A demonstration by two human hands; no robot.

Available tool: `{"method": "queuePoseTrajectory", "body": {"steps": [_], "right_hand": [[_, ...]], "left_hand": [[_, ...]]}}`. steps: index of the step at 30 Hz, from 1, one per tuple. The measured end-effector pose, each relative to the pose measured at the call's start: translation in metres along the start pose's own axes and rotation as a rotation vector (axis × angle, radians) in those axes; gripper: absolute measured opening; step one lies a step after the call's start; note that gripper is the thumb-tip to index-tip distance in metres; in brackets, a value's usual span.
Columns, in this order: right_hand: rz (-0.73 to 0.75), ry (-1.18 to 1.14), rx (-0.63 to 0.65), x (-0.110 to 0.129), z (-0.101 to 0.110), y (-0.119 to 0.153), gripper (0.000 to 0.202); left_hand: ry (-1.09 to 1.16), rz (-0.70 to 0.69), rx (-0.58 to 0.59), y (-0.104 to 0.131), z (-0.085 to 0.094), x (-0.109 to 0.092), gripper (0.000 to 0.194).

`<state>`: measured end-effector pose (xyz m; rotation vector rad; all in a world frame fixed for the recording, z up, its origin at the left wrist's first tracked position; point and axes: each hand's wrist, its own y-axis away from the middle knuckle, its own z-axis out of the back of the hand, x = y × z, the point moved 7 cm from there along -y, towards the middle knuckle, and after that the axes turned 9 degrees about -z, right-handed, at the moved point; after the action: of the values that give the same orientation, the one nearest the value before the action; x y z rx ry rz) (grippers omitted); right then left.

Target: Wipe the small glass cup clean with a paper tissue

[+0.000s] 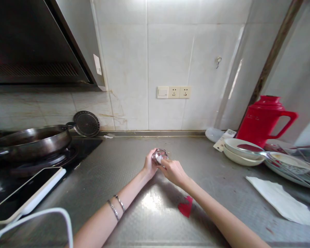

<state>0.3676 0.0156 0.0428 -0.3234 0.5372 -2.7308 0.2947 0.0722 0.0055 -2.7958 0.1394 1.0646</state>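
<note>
Steady the small round vessel (158, 156), directly below the wall sockets (179, 92), with the left hand (150, 165) clamped around its side. Work lightly at the near rim with the right hand (174, 171), fingers bunched together; cannot tell whether pinching anything. Avoid tipping.

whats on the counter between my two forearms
A small red scrap lies on the counter between your left forearm and right forearm, nearer the right one; the head view shows it.
</note>
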Motion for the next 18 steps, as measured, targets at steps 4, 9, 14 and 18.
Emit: {"method": "queuePoseTrajectory", "body": {"steps": [4, 9, 14, 18], "right_hand": [[0.153, 0.152, 0.036, -0.001, 0.008, 0.002, 0.020], [0.310, 0.217, 0.047, 0.000, 0.017, 0.007, 0.030], [0.356, 0.181, 0.077, 0.001, 0.015, 0.007, 0.030], [0.294, 0.127, 0.076, -0.006, 0.011, 0.003, 0.027]], "left_hand": [[0.017, 0.197, 0.071, 0.000, 0.002, 0.000, 0.042], [-0.040, 0.349, 0.164, -0.005, 0.014, -0.002, 0.063], [-0.112, 0.435, 0.145, -0.004, 0.018, 0.005, 0.051], [-0.112, 0.274, 0.022, -0.009, 0.019, 0.003, 0.033]]}}
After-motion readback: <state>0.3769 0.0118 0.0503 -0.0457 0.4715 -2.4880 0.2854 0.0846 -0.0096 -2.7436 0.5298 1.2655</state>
